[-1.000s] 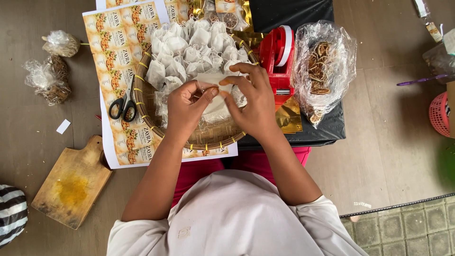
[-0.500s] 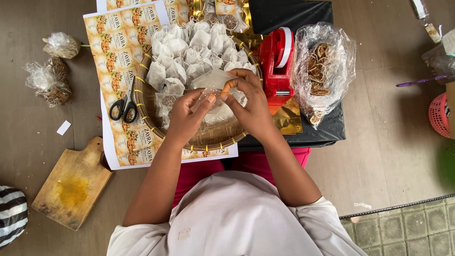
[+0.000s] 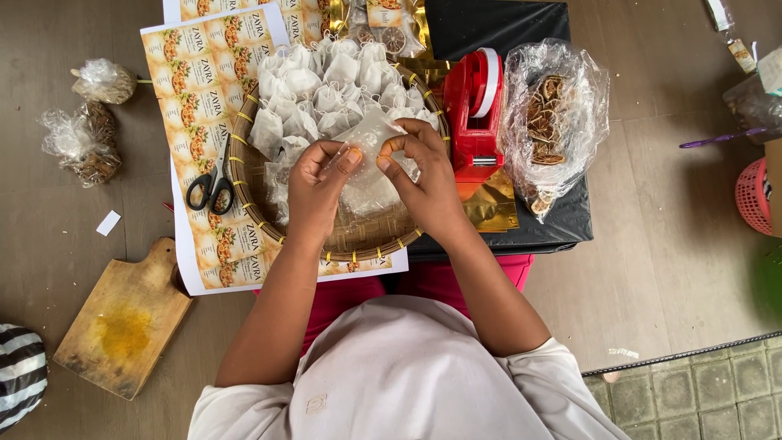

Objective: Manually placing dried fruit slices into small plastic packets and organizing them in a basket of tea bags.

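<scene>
Both hands pinch one clear pouch over the basket.

Left hand (image 3: 316,189) and right hand (image 3: 423,175) each grasp the top edge of the pouch (image 3: 371,167) between thumb and fingers; pouch hangs above basket (image 3: 244,200) centre. White sachets (image 3: 314,98) piled from 10 to 1 o'clock inside. Scissors (image 3: 213,181) at 9 o'clock on label sheet (image 3: 191,73); red tape dispenser (image 3: 476,110) at 3 o'clock, bag of dried slices (image 3: 554,122) beyond it.
</scene>
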